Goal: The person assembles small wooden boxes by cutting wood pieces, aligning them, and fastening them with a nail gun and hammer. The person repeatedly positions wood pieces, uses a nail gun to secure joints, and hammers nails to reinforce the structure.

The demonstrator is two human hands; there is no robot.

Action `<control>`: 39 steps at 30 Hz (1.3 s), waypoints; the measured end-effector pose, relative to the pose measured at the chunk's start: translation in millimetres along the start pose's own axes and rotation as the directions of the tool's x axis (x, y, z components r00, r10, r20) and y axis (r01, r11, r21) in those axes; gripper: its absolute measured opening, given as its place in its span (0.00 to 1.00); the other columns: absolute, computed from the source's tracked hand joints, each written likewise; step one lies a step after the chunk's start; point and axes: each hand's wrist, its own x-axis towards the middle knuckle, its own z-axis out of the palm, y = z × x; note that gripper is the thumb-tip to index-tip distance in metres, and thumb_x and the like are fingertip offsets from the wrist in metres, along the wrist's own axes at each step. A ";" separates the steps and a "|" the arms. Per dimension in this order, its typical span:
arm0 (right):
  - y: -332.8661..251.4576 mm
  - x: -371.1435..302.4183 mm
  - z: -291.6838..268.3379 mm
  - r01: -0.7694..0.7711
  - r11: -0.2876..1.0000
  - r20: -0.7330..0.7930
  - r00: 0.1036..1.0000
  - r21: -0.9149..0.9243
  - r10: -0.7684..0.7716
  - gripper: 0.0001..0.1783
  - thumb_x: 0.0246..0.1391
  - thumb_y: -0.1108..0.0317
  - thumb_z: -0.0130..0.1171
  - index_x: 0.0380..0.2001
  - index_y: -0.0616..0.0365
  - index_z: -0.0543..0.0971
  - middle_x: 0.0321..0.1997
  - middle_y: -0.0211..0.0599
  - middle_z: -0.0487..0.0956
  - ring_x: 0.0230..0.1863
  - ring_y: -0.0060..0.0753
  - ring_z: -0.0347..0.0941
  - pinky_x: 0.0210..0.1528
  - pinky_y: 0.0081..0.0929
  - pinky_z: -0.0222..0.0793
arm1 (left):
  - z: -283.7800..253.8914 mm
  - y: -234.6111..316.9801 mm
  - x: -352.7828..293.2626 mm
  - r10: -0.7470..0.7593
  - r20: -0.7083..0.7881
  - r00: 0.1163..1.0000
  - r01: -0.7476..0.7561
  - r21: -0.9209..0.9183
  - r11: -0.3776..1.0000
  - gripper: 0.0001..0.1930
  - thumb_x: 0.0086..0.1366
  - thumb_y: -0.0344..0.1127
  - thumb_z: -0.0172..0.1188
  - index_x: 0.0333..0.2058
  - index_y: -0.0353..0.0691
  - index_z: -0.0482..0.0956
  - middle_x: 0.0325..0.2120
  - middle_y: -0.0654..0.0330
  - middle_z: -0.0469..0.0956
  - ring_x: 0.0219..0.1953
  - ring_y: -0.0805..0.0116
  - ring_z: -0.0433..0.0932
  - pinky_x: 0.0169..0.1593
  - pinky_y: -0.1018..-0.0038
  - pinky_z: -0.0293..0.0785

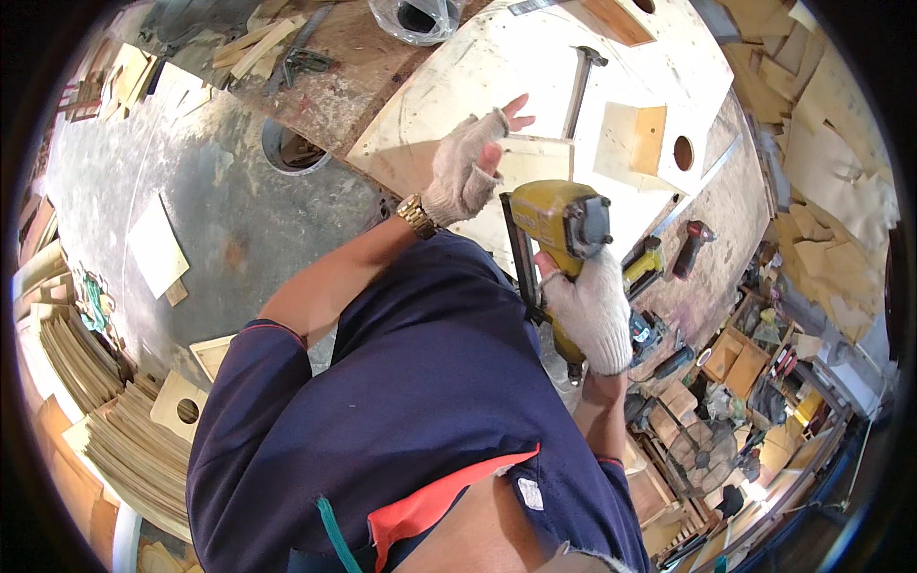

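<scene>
In my right hand (594, 313), which wears a white knit glove, is a yellow and black nail gun (546, 215), gripped by its handle. My left hand (466, 170), in a fingertip-less glove, hovers over the near edge of a pale plywood sheet (430, 115) with its fingers stretched out and nothing in it. A gold watch (417, 217) circles the left wrist. Beyond the nail gun, a hammer (579, 95) lies on the plywood. To its right are a small wood block (649, 139) and a panel with a round hole (683, 153).
A second yellow tool (646, 262), a red and black power tool (692, 248) and a blue tool (643, 334) lie on the bench at right. Stacked boards (134, 454) fill the lower left. A fan (702, 454) stands lower right. Wood offcuts (821, 143) cover the far right.
</scene>
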 end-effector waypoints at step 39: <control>73.0 65.5 15.5 0.187 0.635 -0.117 0.982 0.749 -0.151 0.49 0.54 0.71 0.83 0.75 0.64 0.68 0.66 0.51 0.81 0.61 0.40 0.83 0.59 0.31 0.82 | -27.0 -128.1 -72.8 -0.601 -0.017 0.799 0.599 -0.070 0.798 0.26 0.83 0.39 0.60 0.71 0.33 0.66 0.57 0.56 0.82 0.59 0.67 0.80 0.67 0.68 0.76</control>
